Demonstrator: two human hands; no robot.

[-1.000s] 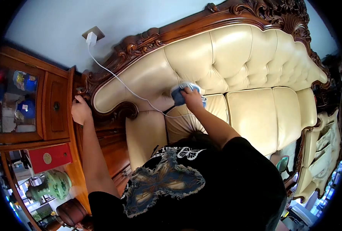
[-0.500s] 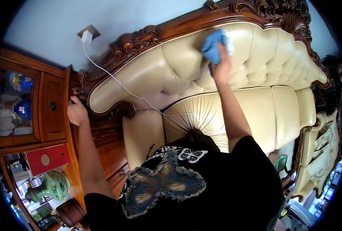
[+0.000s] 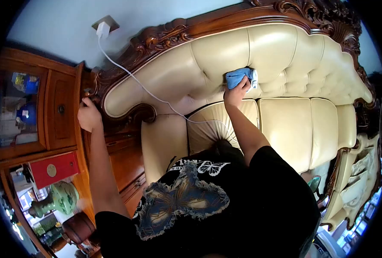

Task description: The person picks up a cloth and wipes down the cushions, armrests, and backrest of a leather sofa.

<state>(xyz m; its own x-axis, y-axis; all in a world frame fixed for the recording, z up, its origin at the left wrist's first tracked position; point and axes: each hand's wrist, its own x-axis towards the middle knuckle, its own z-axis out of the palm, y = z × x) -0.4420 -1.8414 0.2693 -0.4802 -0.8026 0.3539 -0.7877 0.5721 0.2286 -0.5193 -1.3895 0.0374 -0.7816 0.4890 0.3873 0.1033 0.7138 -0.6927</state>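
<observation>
A folded blue cloth (image 3: pixel 238 78) with a whitish edge lies against the cream tufted backrest (image 3: pixel 223 49) of a sofa with a carved wooden frame. My right hand (image 3: pixel 237 92) is closed on this cloth, pressing it to the lower part of the backrest. At the left, my left hand (image 3: pixel 89 115) has its fingers curled at the edge of the wooden cabinet (image 3: pixel 80 81), beside the sofa's carved end. What its fingers hold there is partly hidden.
A white cable (image 3: pixel 146 89) runs from a wall plug (image 3: pixel 103 30) across the backrest and seat. Left are a red box (image 3: pixel 53 169), a green vase (image 3: pixel 62 198) and a brown pot (image 3: pixel 78 228). Another cream sofa (image 3: pixel 347 189) stands at the right.
My right hand and the blue cloth have moved down the backrest, from near its top edge to its lower part. My left hand stays at the cabinet edge. The view has shifted slightly.
</observation>
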